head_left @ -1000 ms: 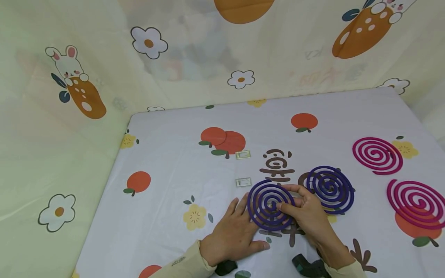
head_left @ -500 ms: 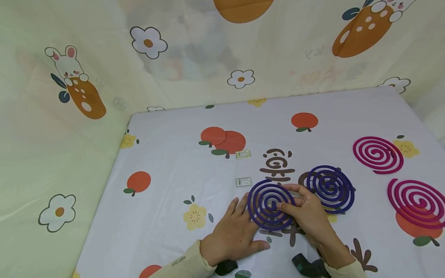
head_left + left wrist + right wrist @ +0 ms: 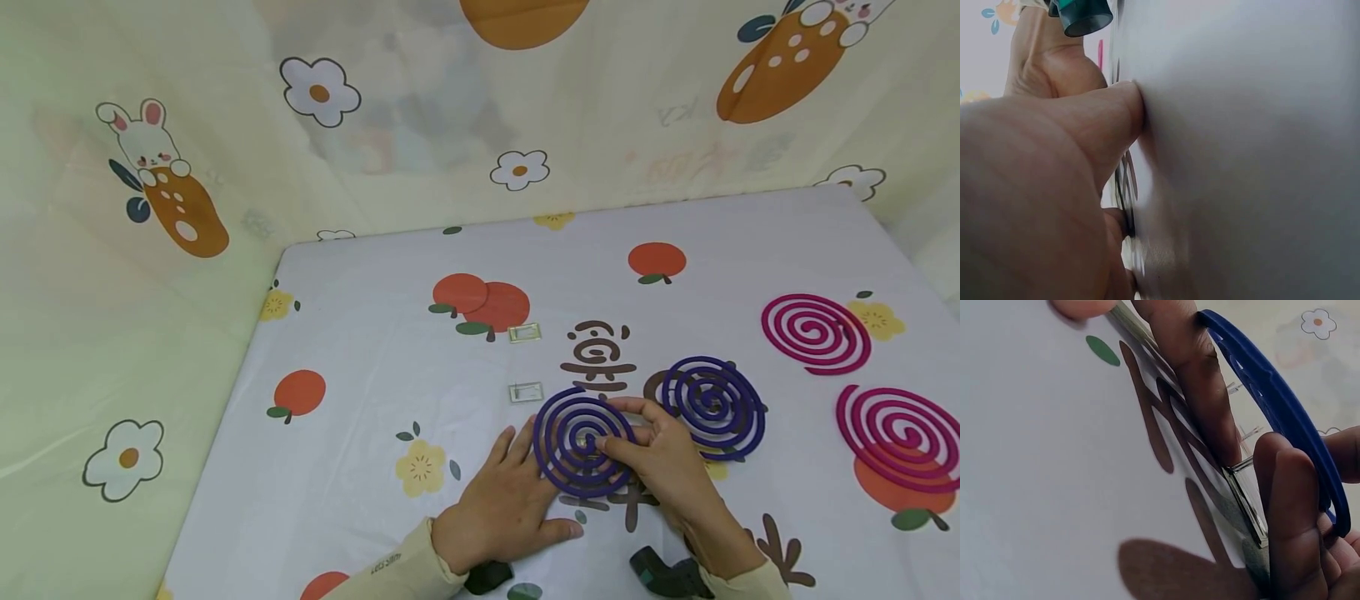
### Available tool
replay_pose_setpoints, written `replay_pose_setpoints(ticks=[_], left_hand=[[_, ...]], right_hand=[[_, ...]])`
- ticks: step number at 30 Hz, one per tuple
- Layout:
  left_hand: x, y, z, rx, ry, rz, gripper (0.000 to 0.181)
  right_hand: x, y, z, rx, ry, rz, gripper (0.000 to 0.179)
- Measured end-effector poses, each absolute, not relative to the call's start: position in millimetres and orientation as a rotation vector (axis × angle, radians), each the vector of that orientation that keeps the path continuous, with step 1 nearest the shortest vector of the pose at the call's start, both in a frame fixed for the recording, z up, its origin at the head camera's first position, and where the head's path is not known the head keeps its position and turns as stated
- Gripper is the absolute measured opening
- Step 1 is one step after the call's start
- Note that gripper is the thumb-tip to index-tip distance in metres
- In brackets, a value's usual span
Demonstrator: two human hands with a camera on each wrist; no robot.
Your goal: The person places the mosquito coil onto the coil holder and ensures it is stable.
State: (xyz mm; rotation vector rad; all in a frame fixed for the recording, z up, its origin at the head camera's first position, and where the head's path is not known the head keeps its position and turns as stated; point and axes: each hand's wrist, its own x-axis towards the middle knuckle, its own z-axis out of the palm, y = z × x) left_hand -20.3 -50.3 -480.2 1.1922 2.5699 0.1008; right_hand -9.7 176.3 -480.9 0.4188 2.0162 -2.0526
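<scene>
My right hand pinches a dark blue mosquito coil, thumb on top near its centre and other fingers at its right side and underneath. The coil is tilted above the table. Below it, in the right wrist view, a small thin metal coil stand lies on the cloth. My left hand rests palm down with fingers extended; the coil hides some of its fingertips in the head view. In the right wrist view, a fingertip touches the stand's end. The left thumb lies on the table surface.
A second blue coil lies right of my right hand. Two magenta coils, one farther back and one nearer, lie at the far right. Two metal stands lie ahead of the held coil. A printed curtain rises behind the table.
</scene>
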Motion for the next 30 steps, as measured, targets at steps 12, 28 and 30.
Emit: replay_pose_setpoints(ticks=[12, 28, 30], left_hand=[[-20.3, -50.0, -480.0, 1.183, 2.564, 0.091, 0.088], [-20.1, -49.6, -480.8, 1.193, 2.573, 0.069, 0.089], [-20.1, -49.7, -481.0, 1.197, 2.577, 0.063, 0.089]], right_hand=[[-9.7, 173.1, -476.2, 0.457, 2.026, -2.047, 0.062], [-10.4, 172.2, -476.9, 0.476, 2.037, -2.001, 0.061], [-10.1, 172.5, -477.1, 0.474, 2.036, -1.995, 0.062]])
